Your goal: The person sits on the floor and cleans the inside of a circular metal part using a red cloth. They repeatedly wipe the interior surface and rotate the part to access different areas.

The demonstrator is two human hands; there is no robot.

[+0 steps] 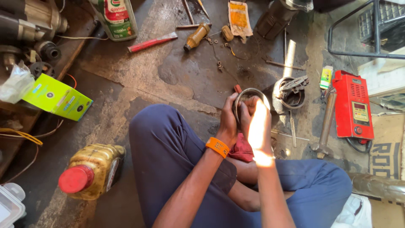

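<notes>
Both grips closed on a round metal ring housing (249, 99), held just above the knees over the floor (185, 76): left hand (228, 122) wraps its left edge, right hand (258, 126) covers the right, sun glare hiding those fingers. Crowding it on the right: open metal casing (289, 95), steel tube (289, 57), hammer (325, 126), red meter box (352, 105). Near left: amber oil jug with red cap (93, 171), green carton (57, 98); far: red-handled tool (152, 42).
</notes>
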